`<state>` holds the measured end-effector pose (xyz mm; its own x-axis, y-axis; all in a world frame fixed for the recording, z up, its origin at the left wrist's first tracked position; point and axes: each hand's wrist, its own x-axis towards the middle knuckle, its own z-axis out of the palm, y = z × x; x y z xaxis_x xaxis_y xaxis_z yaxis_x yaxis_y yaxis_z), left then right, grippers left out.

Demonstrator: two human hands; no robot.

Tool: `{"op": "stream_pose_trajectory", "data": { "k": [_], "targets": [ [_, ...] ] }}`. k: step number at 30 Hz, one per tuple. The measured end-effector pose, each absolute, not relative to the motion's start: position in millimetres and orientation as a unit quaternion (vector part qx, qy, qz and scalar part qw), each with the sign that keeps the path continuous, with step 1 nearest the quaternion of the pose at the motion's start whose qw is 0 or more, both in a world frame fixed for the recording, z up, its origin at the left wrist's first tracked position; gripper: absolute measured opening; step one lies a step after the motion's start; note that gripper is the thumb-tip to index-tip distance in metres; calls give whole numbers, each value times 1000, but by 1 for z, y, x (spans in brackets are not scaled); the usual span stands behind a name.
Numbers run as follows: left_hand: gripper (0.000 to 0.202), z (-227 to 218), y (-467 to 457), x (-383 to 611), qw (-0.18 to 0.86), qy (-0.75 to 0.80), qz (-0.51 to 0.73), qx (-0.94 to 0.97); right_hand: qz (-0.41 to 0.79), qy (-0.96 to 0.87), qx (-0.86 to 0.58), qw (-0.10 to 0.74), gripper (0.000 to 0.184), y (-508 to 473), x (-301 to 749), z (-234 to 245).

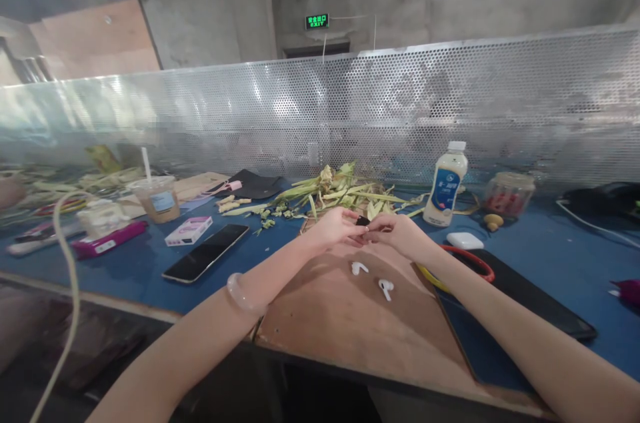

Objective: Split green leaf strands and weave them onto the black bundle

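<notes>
My left hand (336, 226) and my right hand (395, 234) meet over the far end of a brown wooden board (350, 323). Both pinch a small dark object (363, 220) between their fingertips; I cannot make out what it is. Two white earbuds (373, 278) lie on the board just below the hands. A pale bangle (241, 295) sits on my left wrist. A heap of green leaf strips (333, 195) lies right behind the hands.
On the blue table (560, 256): a black phone (206, 252), a small pink-white box (189, 230), an iced drink cup (155, 197), a white bottle (446, 184), a white earbud case (465, 240), a glass jar (509, 193), a black tablet (530, 299). A perforated metal screen (400, 103) closes the back.
</notes>
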<state>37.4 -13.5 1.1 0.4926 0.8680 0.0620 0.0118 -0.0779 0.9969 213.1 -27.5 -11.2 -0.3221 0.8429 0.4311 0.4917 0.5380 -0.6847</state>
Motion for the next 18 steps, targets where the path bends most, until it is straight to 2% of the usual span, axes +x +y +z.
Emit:
{"op": "stream_pose_trajectory", "data": {
  "k": [4,10,14,18],
  "targets": [
    [45,3,-15,37,579,360,361,636,219,-793,-419,384,12,-28,214,-11],
    [49,2,-13,35,587,354,361,632,283,-783,-394,389,18,-25,216,-14],
    [51,-3,-10,35,594,343,355,635,262,-779,-410,396,13,-25,215,-14],
    [45,-3,-9,37,627,337,359,603,235,-786,-414,395,10,-29,214,-11]
  ]
}}
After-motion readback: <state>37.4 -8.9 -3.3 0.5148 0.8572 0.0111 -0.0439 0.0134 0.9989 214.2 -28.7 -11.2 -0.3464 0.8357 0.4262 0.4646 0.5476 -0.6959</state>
